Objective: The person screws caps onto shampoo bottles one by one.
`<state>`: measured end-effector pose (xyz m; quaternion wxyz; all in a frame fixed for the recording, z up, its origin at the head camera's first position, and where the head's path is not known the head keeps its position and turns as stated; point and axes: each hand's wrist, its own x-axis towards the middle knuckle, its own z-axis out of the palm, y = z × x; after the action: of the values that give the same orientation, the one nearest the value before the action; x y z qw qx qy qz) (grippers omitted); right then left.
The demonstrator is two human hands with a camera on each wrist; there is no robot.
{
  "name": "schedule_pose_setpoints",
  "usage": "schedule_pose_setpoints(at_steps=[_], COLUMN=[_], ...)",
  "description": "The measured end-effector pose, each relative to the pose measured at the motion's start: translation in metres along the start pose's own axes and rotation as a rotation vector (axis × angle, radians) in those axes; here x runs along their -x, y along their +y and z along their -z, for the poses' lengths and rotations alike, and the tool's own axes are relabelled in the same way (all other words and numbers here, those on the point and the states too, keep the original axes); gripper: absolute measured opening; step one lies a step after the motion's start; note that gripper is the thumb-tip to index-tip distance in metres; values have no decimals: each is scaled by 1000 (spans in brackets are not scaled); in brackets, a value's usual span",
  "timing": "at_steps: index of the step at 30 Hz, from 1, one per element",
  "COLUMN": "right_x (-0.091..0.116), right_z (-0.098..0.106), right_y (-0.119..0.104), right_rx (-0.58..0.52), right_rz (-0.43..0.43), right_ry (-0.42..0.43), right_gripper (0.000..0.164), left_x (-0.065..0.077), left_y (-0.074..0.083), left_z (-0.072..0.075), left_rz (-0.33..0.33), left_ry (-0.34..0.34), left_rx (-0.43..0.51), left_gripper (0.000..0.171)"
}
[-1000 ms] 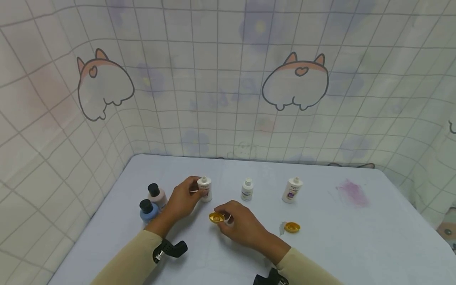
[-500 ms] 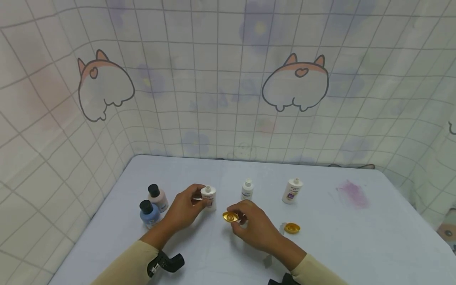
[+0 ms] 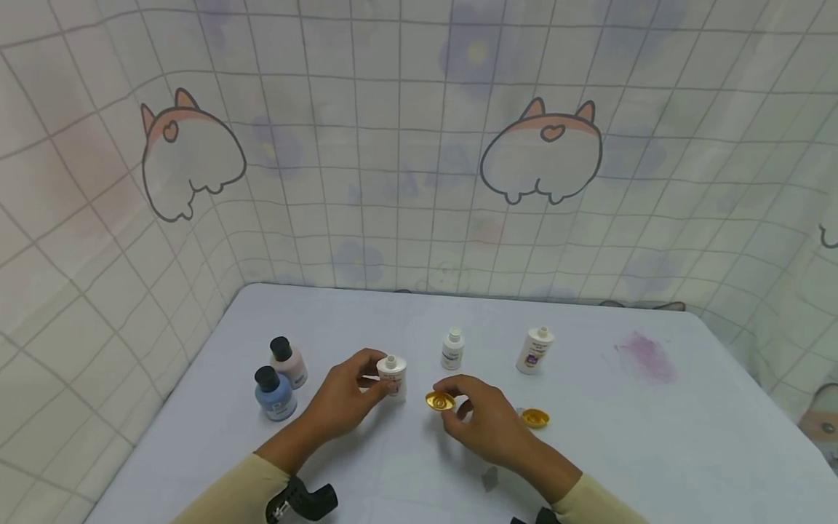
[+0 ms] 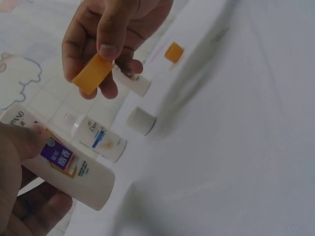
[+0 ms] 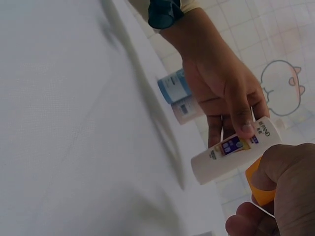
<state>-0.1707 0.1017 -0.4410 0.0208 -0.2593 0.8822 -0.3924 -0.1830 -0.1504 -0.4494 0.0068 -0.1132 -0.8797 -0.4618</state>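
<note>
My left hand [image 3: 343,397] grips an uncapped white bottle [image 3: 392,370] with a narrow neck. Its purple label faces the camera in the left wrist view, and the bottle leans there above the white surface. Close by on the right, my right hand [image 3: 487,421] pinches a gold cap [image 3: 440,402] between thumb and fingers, hollow side showing. Behind the hands stands a small white bottle [image 3: 452,351], with "Dove" readable in the left wrist view. Another uncapped white bottle [image 3: 535,351] with a purple label stands farther right. A second gold cap [image 3: 535,418] lies beyond my right hand.
A blue bottle [image 3: 276,402] and a pale pink bottle [image 3: 297,371], both black-capped, stand left of my left hand. A white cap [image 4: 141,121] sits near the Dove bottle in the left wrist view. A patterned curtain [image 3: 419,182] encloses the table [image 3: 589,466].
My left hand has brought the white bottle nearer and to the right. My right hand has shifted right with the gold cap, keeping its pinch.
</note>
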Motion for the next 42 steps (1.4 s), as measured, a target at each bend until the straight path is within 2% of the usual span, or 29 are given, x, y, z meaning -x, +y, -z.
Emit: schedule_pose_setpoints(at_steps=[6, 15, 21, 27, 34, 42], right_x=[4, 11, 18, 23, 26, 30], right_z=[2, 7, 12, 18, 22, 26], right_y=[4, 9, 12, 13, 17, 16], right_rx=[-2, 9, -59, -77, -54, -19], right_rz=[18, 30, 19, 30, 36, 21], right_ry=[25, 52, 60, 67, 77, 78], right_gripper=[35, 36, 36, 34, 36, 36], left_x=[3, 7, 10, 13, 14, 15], left_y=[3, 10, 15, 21, 23, 26], left_z=[-5, -13, -17, -25, -34, -38], left_rz=[-42, -48, -52, -117, -144, -158], left_ry=[-30, -93, -115, -140, -196, -205], left_rx=[9, 43, 64, 87, 100, 109], left_gripper=[37, 39, 38, 35, 35, 35])
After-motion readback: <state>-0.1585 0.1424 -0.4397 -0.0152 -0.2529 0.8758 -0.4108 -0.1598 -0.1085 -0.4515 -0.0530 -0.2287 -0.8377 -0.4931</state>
